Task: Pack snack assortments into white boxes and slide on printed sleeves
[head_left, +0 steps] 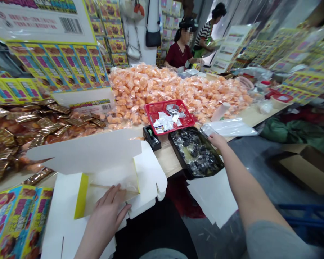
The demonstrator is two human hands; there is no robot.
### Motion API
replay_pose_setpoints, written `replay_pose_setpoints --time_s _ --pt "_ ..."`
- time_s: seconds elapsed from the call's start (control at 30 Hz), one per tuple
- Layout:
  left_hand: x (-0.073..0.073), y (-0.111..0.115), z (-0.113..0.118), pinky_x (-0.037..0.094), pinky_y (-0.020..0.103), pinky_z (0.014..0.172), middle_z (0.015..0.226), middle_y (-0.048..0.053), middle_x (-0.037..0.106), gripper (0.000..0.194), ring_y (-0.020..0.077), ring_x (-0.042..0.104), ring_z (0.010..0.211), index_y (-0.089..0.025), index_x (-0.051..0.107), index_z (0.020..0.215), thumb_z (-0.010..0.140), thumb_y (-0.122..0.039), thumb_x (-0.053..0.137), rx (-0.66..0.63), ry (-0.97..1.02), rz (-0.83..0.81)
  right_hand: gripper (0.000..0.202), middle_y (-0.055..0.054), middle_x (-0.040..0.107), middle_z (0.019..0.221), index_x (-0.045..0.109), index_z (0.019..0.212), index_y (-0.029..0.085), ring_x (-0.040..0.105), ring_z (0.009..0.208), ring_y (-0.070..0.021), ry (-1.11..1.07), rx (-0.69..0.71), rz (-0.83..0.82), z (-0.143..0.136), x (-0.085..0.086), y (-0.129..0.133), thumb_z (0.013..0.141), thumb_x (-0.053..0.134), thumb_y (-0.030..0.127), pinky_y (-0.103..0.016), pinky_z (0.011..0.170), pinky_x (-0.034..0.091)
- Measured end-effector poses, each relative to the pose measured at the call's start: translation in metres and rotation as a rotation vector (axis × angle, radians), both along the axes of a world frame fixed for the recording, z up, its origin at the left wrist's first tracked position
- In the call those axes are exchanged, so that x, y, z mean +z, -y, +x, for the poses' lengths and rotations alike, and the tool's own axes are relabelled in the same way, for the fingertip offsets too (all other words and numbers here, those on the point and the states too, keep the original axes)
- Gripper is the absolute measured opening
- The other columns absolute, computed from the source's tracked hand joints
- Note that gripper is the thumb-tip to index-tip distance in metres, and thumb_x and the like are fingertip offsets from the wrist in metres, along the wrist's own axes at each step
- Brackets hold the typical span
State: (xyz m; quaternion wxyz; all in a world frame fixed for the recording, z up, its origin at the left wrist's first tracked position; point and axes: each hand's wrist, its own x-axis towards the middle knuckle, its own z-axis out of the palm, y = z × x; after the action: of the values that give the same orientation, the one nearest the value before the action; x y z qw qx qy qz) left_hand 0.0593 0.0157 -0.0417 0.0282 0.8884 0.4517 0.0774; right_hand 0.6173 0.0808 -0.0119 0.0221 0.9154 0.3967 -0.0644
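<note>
My left hand [112, 207] lies with fingers stretched over an unfolded white carton [148, 169] with yellow inner edges. Under its fingertips is a clear plastic sheet or bag [129, 185] inside the carton. Reaching right, my right hand [217, 140] has its fingers closed on a small clear plastic piece [207, 130], whose exact kind I cannot make out. Just beside that hand is a black tray [175, 145] of dark items in clear wrappers. Flat clear plastic bags [232, 127] lie beyond it.
A red basket [148, 112] holds small white packets, with a black tape dispenser [151, 139] beside it. Orange wrapped pieces [151, 84] pile up behind; gold-brown packets [5, 138] lie left. Printed boxes [18, 223] stand front left. Two people [178, 52] work at the back.
</note>
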Motion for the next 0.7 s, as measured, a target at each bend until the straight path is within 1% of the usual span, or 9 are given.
replay_pose_setpoints --time_s 0.17,0.3,0.37,0.47,0.5,0.53,0.6,0.67,0.7 --pt "-0.003 0.000 -0.003 0.051 0.048 0.096 0.133 0.016 0.058 0.042 0.0340 0.053 0.125 -0.015 0.065 0.116 0.092 -0.044 0.047 -0.023 0.073 0.016 0.034 -0.018 0.068 0.107 0.068 0.106 0.012 0.062 0.100 -0.0269 0.069 -0.048 0.042 -0.005 0.003 0.004 0.091 0.048 0.035 -0.034 0.079 0.043" --pt "-0.004 0.002 -0.005 0.051 0.048 0.097 0.133 0.015 0.058 0.038 0.0341 0.053 0.124 -0.016 0.066 0.111 0.091 -0.043 0.050 -0.013 0.100 0.028 0.032 -0.014 0.071 0.096 0.071 0.096 0.014 0.064 0.092 -0.0268 0.047 -0.045 0.067 -0.011 0.011 0.000 0.088 0.056 0.041 -0.035 0.078 0.044" --pt "-0.002 0.003 -0.007 0.050 0.048 0.099 0.134 0.014 0.058 0.036 0.0331 0.052 0.126 -0.017 0.065 0.112 0.091 -0.043 0.051 -0.013 0.141 0.027 0.032 -0.015 0.071 0.094 0.071 0.096 0.014 0.064 0.093 -0.0277 0.053 -0.039 0.106 -0.017 0.018 0.000 0.091 0.050 0.038 -0.037 0.081 0.044" --pt "0.010 0.005 -0.005 0.049 0.047 0.100 0.135 0.011 0.056 0.032 0.0300 0.049 0.129 -0.022 0.061 0.118 0.093 -0.039 0.050 -0.043 0.251 0.015 0.040 -0.020 0.066 0.112 0.065 0.113 0.010 0.058 0.109 -0.0304 0.155 -0.028 0.264 -0.042 0.034 0.009 0.097 0.032 0.028 -0.043 0.094 0.038" --pt "0.017 0.006 -0.001 0.048 0.047 0.101 0.135 0.010 0.056 0.032 0.0289 0.048 0.131 -0.024 0.058 0.122 0.094 -0.037 0.050 -0.053 0.298 0.011 0.040 -0.020 0.065 0.114 0.064 0.113 0.011 0.056 0.111 -0.0297 0.150 0.046 0.359 -0.059 0.040 0.016 0.097 0.031 0.028 -0.043 0.096 0.037" --pt "0.026 0.006 0.005 0.047 0.047 0.103 0.137 0.009 0.054 0.034 0.0281 0.045 0.133 -0.025 0.054 0.127 0.094 -0.035 0.049 -0.057 0.349 0.010 0.038 -0.017 0.066 0.112 0.065 0.110 0.013 0.057 0.110 -0.0281 0.096 0.182 0.452 -0.080 0.045 0.025 0.097 0.034 0.030 -0.042 0.096 0.038" --pt "0.047 0.007 0.021 0.041 0.049 0.107 0.144 0.011 0.047 0.047 0.0288 0.037 0.139 -0.025 0.042 0.139 0.094 -0.033 0.051 -0.078 0.435 0.004 0.026 -0.010 0.070 0.098 0.069 0.094 0.020 0.061 0.098 -0.0233 -0.185 0.627 0.575 -0.132 0.055 0.042 0.094 0.047 0.035 -0.037 0.091 0.043" --pt "0.065 0.005 0.040 0.033 0.052 0.112 0.148 0.013 0.041 0.063 0.0306 0.030 0.142 -0.022 0.030 0.147 0.091 -0.036 0.056 -0.149 0.461 -0.013 0.020 -0.002 0.071 0.088 0.070 0.087 0.024 0.062 0.093 -0.0179 -0.526 1.113 0.458 -0.185 0.061 0.057 0.093 0.053 0.034 -0.035 0.094 0.043" --pt "0.072 0.003 0.049 0.030 0.054 0.113 0.144 0.013 0.045 0.063 0.0297 0.035 0.139 -0.022 0.031 0.146 0.090 -0.035 0.058 -0.203 0.458 -0.026 0.020 -0.001 0.071 0.088 0.070 0.088 0.024 0.061 0.095 -0.0165 -0.663 1.272 0.391 -0.206 0.063 0.062 0.094 0.054 0.034 -0.034 0.096 0.043"
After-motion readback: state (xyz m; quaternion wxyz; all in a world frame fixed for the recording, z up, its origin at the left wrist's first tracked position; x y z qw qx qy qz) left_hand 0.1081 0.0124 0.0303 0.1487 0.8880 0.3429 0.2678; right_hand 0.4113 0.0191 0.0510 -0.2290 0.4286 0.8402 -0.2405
